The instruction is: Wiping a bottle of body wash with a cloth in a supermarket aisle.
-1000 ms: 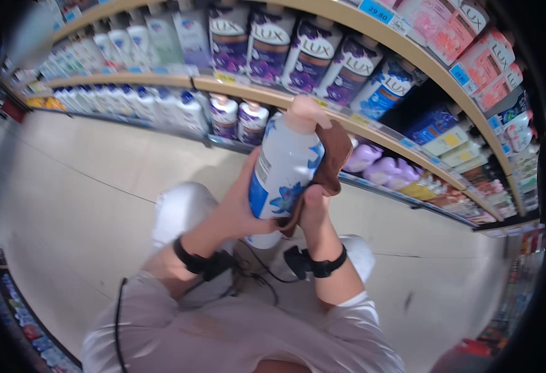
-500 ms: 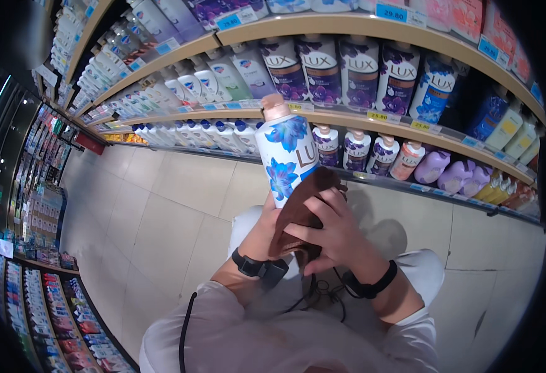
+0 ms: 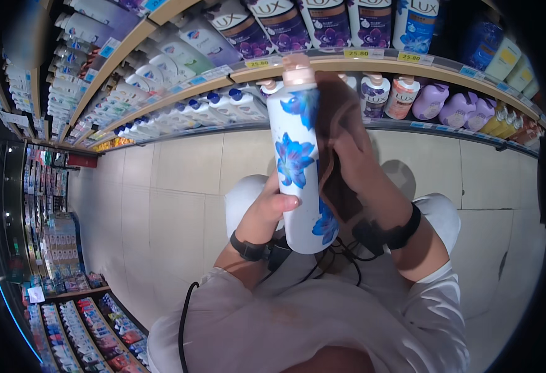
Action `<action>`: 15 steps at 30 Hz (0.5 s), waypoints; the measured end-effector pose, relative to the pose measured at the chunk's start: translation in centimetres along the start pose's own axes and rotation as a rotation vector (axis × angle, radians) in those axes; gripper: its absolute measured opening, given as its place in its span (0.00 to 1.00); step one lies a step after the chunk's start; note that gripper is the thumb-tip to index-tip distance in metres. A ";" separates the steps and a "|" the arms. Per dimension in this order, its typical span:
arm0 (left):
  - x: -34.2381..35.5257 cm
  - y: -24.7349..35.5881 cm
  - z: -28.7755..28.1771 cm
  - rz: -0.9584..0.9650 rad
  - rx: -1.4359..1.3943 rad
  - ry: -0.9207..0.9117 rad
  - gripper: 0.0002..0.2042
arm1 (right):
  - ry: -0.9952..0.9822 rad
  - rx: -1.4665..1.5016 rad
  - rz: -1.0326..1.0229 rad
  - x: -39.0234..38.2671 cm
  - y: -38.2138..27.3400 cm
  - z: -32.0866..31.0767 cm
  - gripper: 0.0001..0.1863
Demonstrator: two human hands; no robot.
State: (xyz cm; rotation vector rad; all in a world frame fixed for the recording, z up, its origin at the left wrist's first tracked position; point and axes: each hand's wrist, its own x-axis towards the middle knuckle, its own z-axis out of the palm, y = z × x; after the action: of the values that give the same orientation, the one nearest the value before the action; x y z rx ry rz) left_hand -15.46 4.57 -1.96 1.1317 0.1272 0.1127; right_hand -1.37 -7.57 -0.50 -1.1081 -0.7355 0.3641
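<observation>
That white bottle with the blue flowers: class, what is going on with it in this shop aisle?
A person crouched on the tiled floor holds a tall white bottle with blue flower print upright in front of the shelves. The left hand grips its lower part, thumb across the front. The right hand presses a brown cloth against the bottle's side. The pump cap is on. Rows of similar bottles fill the shelves behind.

One head-worn fisheye looks steeply down from close above the hands, facing the shelves (image 3: 360,62) ahead, floor (image 3: 180,186) below, straight edges bending at the rim.
</observation>
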 end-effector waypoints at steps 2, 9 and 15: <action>0.5 0.0 0.0 0.008 0.017 0.057 0.47 | -0.052 -0.091 0.019 -0.1 0.6 0.3 0.29; 2.8 0.9 -1.4 0.219 -0.084 0.275 0.38 | -0.212 -0.255 0.302 -2.3 1.6 2.6 0.26; 3.3 0.7 -0.8 0.153 -0.130 0.501 0.34 | -0.111 -0.507 0.096 -3.2 1.3 4.7 0.29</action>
State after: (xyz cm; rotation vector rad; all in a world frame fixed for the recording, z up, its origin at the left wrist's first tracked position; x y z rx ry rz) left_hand -12.38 6.12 -1.81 0.9632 0.4717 0.5337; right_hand -6.79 -5.81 -1.67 -1.6151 -0.9024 0.3298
